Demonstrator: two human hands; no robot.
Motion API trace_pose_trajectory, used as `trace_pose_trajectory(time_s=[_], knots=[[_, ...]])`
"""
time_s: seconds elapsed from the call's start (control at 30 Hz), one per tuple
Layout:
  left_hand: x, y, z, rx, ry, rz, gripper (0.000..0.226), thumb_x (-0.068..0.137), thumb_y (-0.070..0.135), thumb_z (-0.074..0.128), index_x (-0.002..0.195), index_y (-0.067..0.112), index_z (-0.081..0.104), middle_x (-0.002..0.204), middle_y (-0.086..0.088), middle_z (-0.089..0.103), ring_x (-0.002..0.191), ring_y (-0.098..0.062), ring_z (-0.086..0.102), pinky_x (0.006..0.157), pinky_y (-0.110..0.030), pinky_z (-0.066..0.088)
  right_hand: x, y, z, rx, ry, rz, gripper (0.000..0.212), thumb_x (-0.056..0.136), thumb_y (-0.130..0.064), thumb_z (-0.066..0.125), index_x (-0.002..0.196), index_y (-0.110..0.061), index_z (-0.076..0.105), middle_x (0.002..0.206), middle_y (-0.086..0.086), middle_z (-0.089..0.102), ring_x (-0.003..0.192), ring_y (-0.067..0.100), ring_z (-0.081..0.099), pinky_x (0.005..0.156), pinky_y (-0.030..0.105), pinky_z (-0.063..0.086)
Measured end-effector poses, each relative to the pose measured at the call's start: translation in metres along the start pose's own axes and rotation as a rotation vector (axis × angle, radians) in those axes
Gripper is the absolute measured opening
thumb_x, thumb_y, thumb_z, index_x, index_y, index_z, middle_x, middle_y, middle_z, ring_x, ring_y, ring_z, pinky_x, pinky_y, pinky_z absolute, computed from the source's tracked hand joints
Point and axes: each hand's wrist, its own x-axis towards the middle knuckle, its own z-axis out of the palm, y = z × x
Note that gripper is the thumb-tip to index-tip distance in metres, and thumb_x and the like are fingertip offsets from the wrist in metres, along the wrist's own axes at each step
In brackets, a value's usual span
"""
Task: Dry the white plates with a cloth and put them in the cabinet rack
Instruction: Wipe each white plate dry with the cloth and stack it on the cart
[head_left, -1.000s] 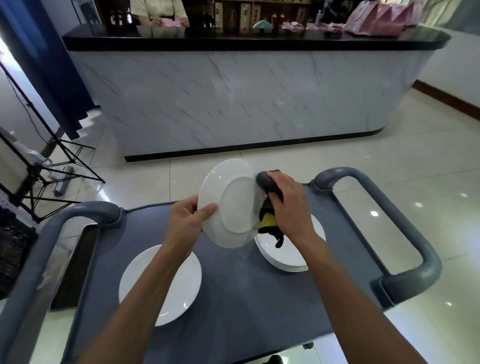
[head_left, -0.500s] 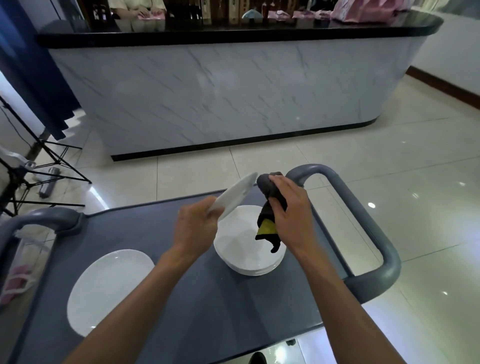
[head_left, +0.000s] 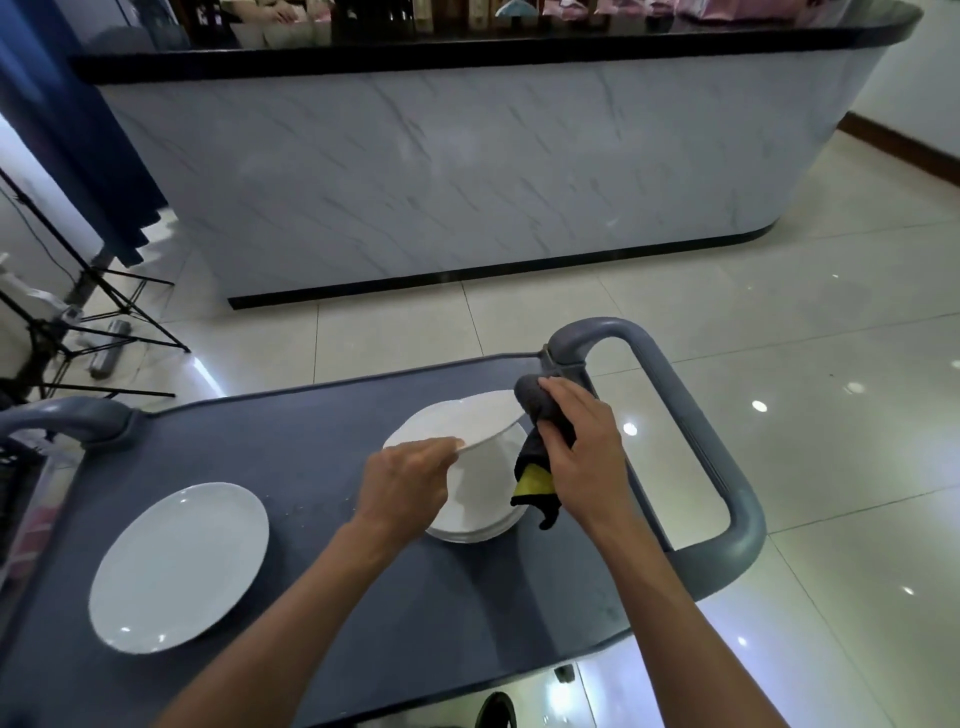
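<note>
My left hand pinches the near rim of a white plate, which is held almost flat just above a stack of white plates on the grey cart top. My right hand grips a dark grey cloth with a yellow patch against the plate's right edge. A single white plate lies on the cart at the left. No cabinet rack is in view.
The cart has grey loop handles at the right and left. A marble-fronted counter with a black top stands across the tiled floor. Black tripod legs stand at the left. A person's hands show behind the counter.
The held plate has swung from upright, with its underside facing me, down to nearly flat over the stack. My right hand and the cloth stayed at its right edge. The view shifted right.
</note>
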Motion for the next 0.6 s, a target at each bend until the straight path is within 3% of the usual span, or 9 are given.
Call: trace_pose_trajectory(time_s=[0.2, 0.4, 0.6], knots=[[-0.015, -0.009, 0.021, 0.114, -0.060, 0.042, 0.025, 0.079, -0.002, 0.072, 0.094, 0.018, 0.075, 0.078, 0.000, 0.072, 0.068, -0.030, 0.067, 0.050, -0.037, 0.053, -0.003, 0.010, -0.001, -0.007, -0.034, -0.021, 0.043, 0.094, -0.007, 0.061, 0.136, -0.018, 0.058, 0.139, -0.004, 0.056, 0.126, 0.020, 0.047, 0.109, 0.033, 0.039], [-0.036, -0.014, 0.038, 0.193, -0.142, 0.228, 0.045, 0.066, -0.003, 0.082, 0.108, 0.010, 0.074, 0.114, -0.007, 0.074, 0.102, -0.033, 0.070, 0.081, -0.043, 0.058, -0.006, 0.013, 0.009, -0.030, -0.096, -0.031, 0.045, 0.093, -0.006, 0.063, 0.136, -0.016, 0.058, 0.138, 0.000, 0.057, 0.126, 0.020, 0.047, 0.108, 0.029, 0.037], [-0.050, -0.021, 0.045, 0.200, -0.235, 0.251, 0.050, 0.057, -0.002, 0.085, 0.105, 0.008, 0.074, 0.115, -0.008, 0.072, 0.104, -0.035, 0.069, 0.082, -0.043, 0.058, -0.016, 0.018, 0.021, -0.033, -0.152, -0.048, 0.042, 0.091, 0.000, 0.062, 0.132, -0.011, 0.061, 0.134, 0.003, 0.060, 0.120, 0.024, 0.051, 0.107, 0.033, 0.040]])
